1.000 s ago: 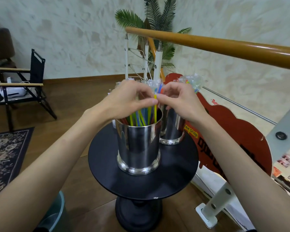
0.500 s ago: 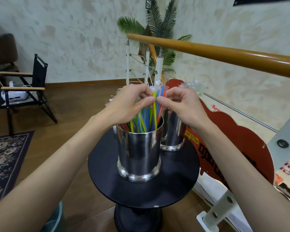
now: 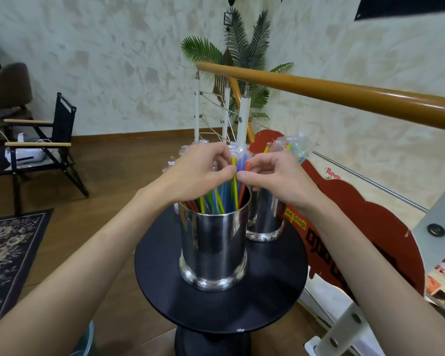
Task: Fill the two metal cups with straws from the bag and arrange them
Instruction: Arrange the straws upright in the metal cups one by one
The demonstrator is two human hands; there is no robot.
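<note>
On the round black table (image 3: 165, 286), the near cup (image 3: 213, 250) stands upright with coloured straws (image 3: 216, 201) in it. Above its rim the left hand (image 3: 198, 173) and right hand (image 3: 275, 181) meet, each pinching straw tops; the fingertips are partly hidden. Behind the right hand, the far cup (image 3: 267, 219) is half hidden, its wrapped straws (image 3: 293, 146) blurred.

A round black side table (image 3: 165, 286) carries two metal cups (image 3: 212, 249), near and far
</note>
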